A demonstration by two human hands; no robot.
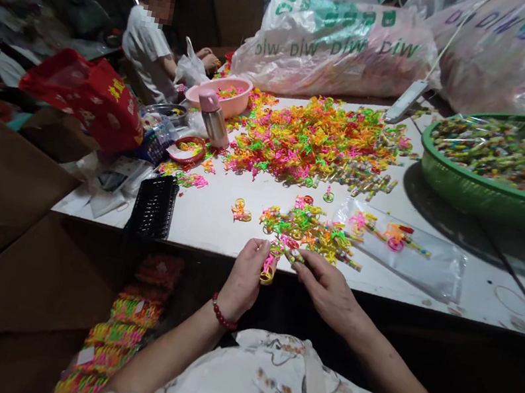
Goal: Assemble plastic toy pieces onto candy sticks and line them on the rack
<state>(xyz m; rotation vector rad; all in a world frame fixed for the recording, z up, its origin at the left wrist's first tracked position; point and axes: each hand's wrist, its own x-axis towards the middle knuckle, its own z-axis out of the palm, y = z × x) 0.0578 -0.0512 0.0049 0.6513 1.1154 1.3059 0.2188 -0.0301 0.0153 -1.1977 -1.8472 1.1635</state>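
My left hand (245, 275) is closed around small pink and yellow plastic toy pieces (268, 270) at the near edge of the white table (209, 214). A red bead bracelet circles that wrist. My right hand (325, 286) pinches a thin tube of candy or beads (297, 256) right beside them. Just beyond my fingers lies a small heap of bright plastic toys (310, 226). A clear plastic bag (414, 255) holding a pink and orange toy lies to the right of the heap.
A big pile of neon plastic toys (312, 139) covers the table's middle. A green basket (499, 196) of wrapped candies sits far right. A pink basin (227, 93), a bottle (214, 118), a black tray (154, 205) and a red bag (92, 98) stand left. Another person (149, 47) sits beyond. Filled packs (119, 333) lie in a box below.
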